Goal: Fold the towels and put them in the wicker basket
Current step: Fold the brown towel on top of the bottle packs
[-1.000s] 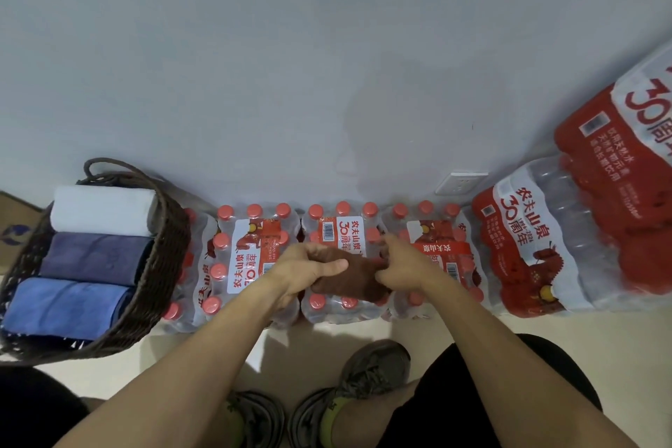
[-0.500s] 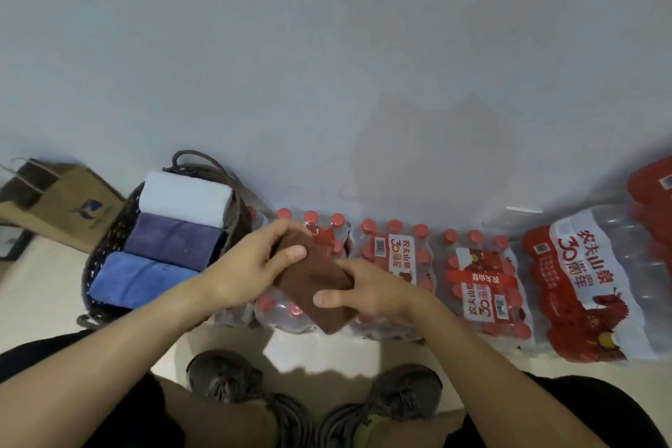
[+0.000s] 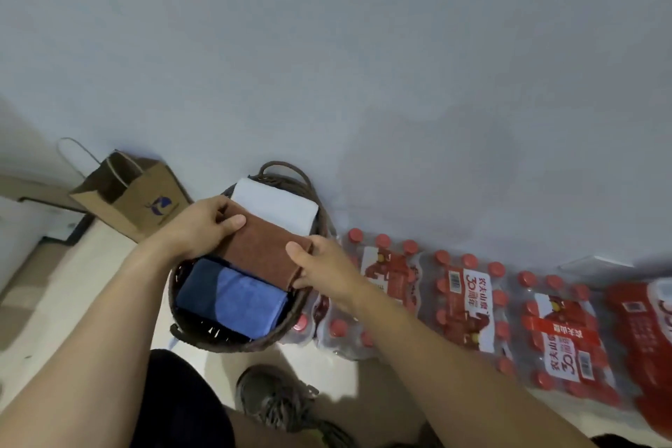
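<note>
Over the middle of the wicker basket (image 3: 232, 338), a person is holding a folded brown towel (image 3: 267, 253) between two hands, the left hand (image 3: 203, 225) pinching its far-left end with the thumb on top, the right hand (image 3: 323, 269) gripping the near-right end, thumb likewise lying across the upper face. The towel is hovering at rim level, between a folded white towel (image 3: 276, 209) lying at the basket's wall-side end and a folded blue towel (image 3: 236, 296) lying at the end nearest the person. Whether it is already touching anything beneath cannot be told.

By the look of it, the cloth is going to handle as something light, soft and limp: a short, matte pile, thick edges where the layers are stacking up, no stiffness of its own. Gripping both short ends, as is happening now, seems the sound choice, since a one-handed hold would likely be letting the folds sag open.

The basket is looking rigid by contrast, dark woven strands with a looped handle at the wall side. Beside it, shrink-wrapped packs of red-capped water bottles (image 3: 469, 298) are lining the wall, glossy and hard, and a brown paper bag (image 3: 134, 198) is standing stiff and creased to the left.
</note>
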The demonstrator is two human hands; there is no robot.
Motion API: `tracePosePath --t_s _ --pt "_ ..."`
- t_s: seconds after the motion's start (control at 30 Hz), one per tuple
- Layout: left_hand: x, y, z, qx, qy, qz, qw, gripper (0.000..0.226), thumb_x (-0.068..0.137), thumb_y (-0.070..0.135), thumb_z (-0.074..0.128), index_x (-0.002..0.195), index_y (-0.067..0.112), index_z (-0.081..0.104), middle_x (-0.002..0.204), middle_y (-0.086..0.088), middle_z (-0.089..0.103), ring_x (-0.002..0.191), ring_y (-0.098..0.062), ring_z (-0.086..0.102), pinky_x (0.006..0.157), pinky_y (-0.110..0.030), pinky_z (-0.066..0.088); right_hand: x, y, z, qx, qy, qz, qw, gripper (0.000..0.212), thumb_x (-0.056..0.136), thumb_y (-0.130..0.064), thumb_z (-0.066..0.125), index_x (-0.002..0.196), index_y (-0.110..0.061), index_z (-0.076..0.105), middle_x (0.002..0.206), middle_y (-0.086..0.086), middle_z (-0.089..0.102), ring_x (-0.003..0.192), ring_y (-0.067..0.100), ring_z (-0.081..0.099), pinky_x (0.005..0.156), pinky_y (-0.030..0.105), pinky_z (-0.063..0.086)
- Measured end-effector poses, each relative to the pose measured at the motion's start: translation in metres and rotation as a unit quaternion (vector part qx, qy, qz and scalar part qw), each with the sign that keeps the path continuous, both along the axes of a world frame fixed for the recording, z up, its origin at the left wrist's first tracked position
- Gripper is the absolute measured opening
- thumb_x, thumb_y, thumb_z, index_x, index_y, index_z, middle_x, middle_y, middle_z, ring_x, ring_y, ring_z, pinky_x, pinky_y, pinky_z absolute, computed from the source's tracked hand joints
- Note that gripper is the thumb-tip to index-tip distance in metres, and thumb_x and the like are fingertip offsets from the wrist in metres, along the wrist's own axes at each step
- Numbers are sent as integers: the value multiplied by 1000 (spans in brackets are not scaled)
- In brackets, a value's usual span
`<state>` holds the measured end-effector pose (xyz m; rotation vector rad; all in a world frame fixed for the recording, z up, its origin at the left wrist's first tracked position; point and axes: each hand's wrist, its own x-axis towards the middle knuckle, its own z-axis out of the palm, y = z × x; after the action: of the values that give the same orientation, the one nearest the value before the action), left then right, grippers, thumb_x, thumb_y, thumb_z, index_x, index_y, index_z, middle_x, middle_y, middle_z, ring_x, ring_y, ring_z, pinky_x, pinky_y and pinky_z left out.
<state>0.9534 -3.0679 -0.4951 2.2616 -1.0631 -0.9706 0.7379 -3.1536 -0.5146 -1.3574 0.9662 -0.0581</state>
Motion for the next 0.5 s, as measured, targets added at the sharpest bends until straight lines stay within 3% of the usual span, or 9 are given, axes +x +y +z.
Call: tracePosePath --t_s 0.07,0.17,0.23,0.3,0.4,0.43,0.5 --pt "9 2 -13 22 -35 15 999 12 94 31 61 102 23 63 107 2 66 97 -15 58 84 -31 43 15 7 -4 -100 48 4 994 31 94 -43 59 115 -21 55 106 0 67 90 24 72 88 42 58" --pt "13 5 -28 46 -71 35 996 23 92 36 63 108 19 62 103 1 63 100 -21 58 81 -31 41 24 13 -7 -310 147 44 938 53 91 -49 60 132 -19 44 127 5 52 111 23 57 89 32 48" --pt "11 6 -30 44 -126 42 990 32 89 36 67 113 16 60 100 -1 61 102 -25 59 77 -31 40 24 19 -4 -428 151 43 890 46 91 -45 59 129 -23 46 127 3 43 110 22 53 86 36 51" --pt "4 5 -26 -15 -209 68 975 36 84 30 72 113 14 59 104 -8 59 101 -30 57 77 -35 43 24 25 -1 -541 89 49 835 31 92 -36 59 119 -23 56 119 2 46 105 20 50 87 37 50" --pt "-21 1 -21 -232 -275 43 932 28 85 15 62 114 11 61 113 -10 59 109 -29 53 92 -34 41 28 34 -8 -602 25 122 789 34 94 -31 51 123 -17 61 123 4 53 114 22 47 99 39 44" --pt "-30 1 -24 -256 -276 -15 926 33 90 16 55 122 8 60 124 -12 59 120 -28 51 103 -35 39 29 37 -14 -597 38 154 786 41 97 -30 46 132 -13 56 134 8 50 127 25 43 109 41 38" --pt "-43 4 -37 -198 -262 -123 936 50 99 28 36 141 5 48 149 -14 43 143 -28 33 118 -42 25 28 42 -27 -561 89 202 798 53 102 -30 34 150 -8 35 158 15 27 149 30 15 123 43 15"
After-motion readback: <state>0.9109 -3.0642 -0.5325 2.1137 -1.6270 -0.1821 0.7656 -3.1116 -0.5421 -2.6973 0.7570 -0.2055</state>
